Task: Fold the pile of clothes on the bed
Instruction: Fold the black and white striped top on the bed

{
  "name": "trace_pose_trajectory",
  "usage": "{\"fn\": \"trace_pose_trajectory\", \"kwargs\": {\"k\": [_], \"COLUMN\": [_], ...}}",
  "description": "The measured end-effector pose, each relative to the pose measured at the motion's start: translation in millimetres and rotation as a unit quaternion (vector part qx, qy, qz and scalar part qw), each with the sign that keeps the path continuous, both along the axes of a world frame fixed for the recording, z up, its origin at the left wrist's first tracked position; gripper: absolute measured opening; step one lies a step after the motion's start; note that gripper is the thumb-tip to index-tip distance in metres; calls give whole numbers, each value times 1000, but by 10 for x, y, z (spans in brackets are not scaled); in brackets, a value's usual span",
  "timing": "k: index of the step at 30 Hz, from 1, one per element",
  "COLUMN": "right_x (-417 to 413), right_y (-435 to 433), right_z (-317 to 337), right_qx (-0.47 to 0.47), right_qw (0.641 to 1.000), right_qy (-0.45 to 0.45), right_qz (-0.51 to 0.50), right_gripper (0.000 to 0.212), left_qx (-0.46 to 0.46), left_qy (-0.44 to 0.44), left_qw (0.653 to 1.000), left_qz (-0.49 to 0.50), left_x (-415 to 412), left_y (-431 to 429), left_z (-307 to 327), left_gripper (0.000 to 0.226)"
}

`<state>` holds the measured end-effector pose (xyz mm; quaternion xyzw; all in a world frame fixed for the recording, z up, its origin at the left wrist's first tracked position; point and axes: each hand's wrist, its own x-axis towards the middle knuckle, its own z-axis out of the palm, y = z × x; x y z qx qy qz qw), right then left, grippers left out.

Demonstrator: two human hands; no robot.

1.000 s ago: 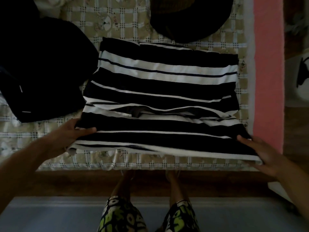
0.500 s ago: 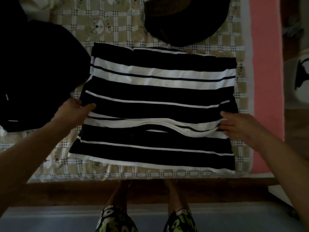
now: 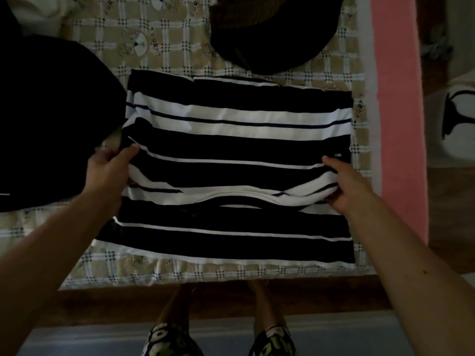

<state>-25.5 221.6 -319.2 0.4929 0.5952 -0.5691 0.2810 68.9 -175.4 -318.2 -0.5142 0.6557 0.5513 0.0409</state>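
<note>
On the bed, spread with a checked sheet, a black-and-white striped shirt lies partly folded, its stripes running from side to side. It sits close to the bed's near edge. A heap of dark clothing touches its left side, and a pink strip runs along the bed's right side. A dark brown garment lies just beyond the shirt's far edge.

The person's left hand grips the shirt's left edge about halfway up. Its thumb lies on top of the cloth and its fingers curl around the edge. The right hand holds the opposite edge at the same height. Its thumb is on top and its other fingers are tucked under a bunched white stripe. Between the two hands the fabric rises in a soft ridge across the shirt's width.

Below the bed's edge, patterned shorts show. A white object with a black mark sits on the floor at the right, too unclear to identify.
</note>
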Motion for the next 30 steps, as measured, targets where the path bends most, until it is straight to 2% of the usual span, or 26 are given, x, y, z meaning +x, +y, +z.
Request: {"fn": "trace_pose_trajectory", "kwargs": {"k": [2,3,4,5,7,8,9,11,14,17,19,21,22,24,25,27,28,30], "right_x": [-16,-31,-44,-55,-46,-43,-36,-35,-36,-57,-94,-123,-144,-191,-211,-217,-210,-189], "right_y": [185,253,252,172,-36,-66,-65,-42,-17,3,-10,-75,-99,-144,-166,-200,-203,-186], "right_z": [-248,-350,-345,-247,-9,15,19,-35,-106,-144,-164,-117,-103,-50,-20,2,5,9], "right_qx": [74,93,83,45,-36,-58,-86,-120,-22,19,-12,-70,-87,-105,-112,-118,-115,-110], "right_qw": [997,995,996,997,996,995,994,992,997,998,996,992,991,992,992,992,992,991], "right_qy": [14,19,27,34,44,47,51,38,18,61,80,83,78,64,56,48,51,72], "right_qz": [-7,-13,-32,-55,-68,-59,-35,22,72,8,-34,-61,-59,-37,-21,10,20,12], "right_gripper": [122,136,136,121,69,53,48,53,57,81,90,68,53,34,30,33,36,40], "left_qx": [52,63,69,84,165,212,242,213,71,51,85,166,197,233,246,235,203,128], "left_qy": [-38,-54,-64,-67,-70,-70,-72,-101,-104,-62,-37,-25,-31,-46,-51,-63,-61,-33], "left_qw": [997,995,993,991,981,973,967,972,992,993,988,978,973,967,966,969,976,990], "left_qz": [35,58,75,82,70,56,39,3,17,90,122,127,119,88,68,38,38,56], "left_x": [-2,-3,-20,-41,-95,-115,-119,-103,-95,-134,-167,-204,-224,-268,-287,-299,-300,-302], "left_y": [59,60,77,83,116,160,202,218,218,274,286,262,238,218,204,161,142,131], "left_z": [-25,-55,-60,-62,-65,-47,-37,-88,-117,-95,-125,-145,-153,-103,-98,-131,-147,-149], "left_gripper": [48,53,52,49,42,37,34,37,51,46,55,65,61,36,30,48,60,56]}}
